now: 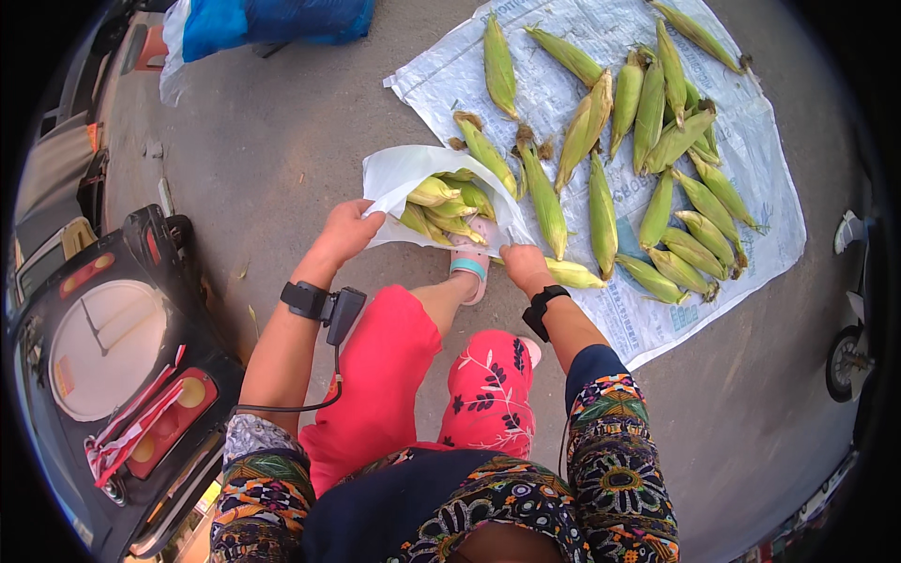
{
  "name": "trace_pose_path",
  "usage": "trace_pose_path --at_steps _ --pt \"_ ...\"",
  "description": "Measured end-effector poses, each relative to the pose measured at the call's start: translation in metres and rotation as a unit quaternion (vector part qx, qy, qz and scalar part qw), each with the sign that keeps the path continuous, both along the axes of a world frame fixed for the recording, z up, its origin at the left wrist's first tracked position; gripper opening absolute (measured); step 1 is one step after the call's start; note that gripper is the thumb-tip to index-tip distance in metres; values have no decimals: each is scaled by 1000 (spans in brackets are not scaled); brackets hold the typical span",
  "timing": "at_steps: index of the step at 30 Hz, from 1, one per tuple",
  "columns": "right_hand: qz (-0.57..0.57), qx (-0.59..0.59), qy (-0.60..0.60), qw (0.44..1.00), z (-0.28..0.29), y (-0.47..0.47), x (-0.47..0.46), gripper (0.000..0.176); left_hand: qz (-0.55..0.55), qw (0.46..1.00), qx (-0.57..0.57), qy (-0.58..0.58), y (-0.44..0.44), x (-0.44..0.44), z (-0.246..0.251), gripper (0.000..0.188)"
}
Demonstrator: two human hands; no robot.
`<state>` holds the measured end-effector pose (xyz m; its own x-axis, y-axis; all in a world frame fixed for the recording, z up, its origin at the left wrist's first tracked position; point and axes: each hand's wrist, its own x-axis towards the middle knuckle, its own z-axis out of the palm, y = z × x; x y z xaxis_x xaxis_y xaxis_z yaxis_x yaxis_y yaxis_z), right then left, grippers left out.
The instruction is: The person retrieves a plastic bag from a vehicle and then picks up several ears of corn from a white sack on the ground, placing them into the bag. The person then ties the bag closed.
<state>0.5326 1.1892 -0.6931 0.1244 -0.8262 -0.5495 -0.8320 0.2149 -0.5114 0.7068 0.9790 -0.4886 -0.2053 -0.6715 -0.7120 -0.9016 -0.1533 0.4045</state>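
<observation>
A white plastic bag (pixel 401 165) is stretched between my two hands with its mouth towards me. Several ears of corn in green husks (pixel 450 204) lie inside it. My left hand (pixel 350 229) pinches the bag's left rim. At the right, my right hand (pixel 524 265) grips the other side of the rim. One husked ear of corn (pixel 574 274) lies beside my right hand, partly behind it. Beyond the bag, many more ears in their husks (pixel 542 197) are spread over a white woven sheet (pixel 450 84) on the ground. The bag's underside is hidden.
My foot in a pink clog (pixel 470 271) shows just below the bag's mouth. A dark vehicle (pixel 112 338) with a round white cover stands close on the left. Blue plastic wrapping (pixel 274 28) is at the upper left. A wheel (pixel 845 362) shows at the right edge.
</observation>
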Motion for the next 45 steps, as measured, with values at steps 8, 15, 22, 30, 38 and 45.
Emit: trace_pose_path --at_steps 8,15,22,30,38,45 --pt "62 -78 -86 991 245 10 4 15 104 982 104 119 20 -10 148 16" --pt "-358 -28 -316 878 534 89 -14 78 1 921 283 269 148 -39 348 13" --pt "-340 -94 -250 902 617 229 -14 54 -549 659 183 480 267 -128 450 11" --pt "-452 -235 -133 850 713 442 -47 21 -604 541 106 576 430 -211 508 43" --pt "-525 -420 -96 734 800 574 -55 15 -718 349 197 570 618 -260 506 53" --pt "-708 -390 -156 568 856 675 -93 16 -535 489 460 513 722 -305 534 29"
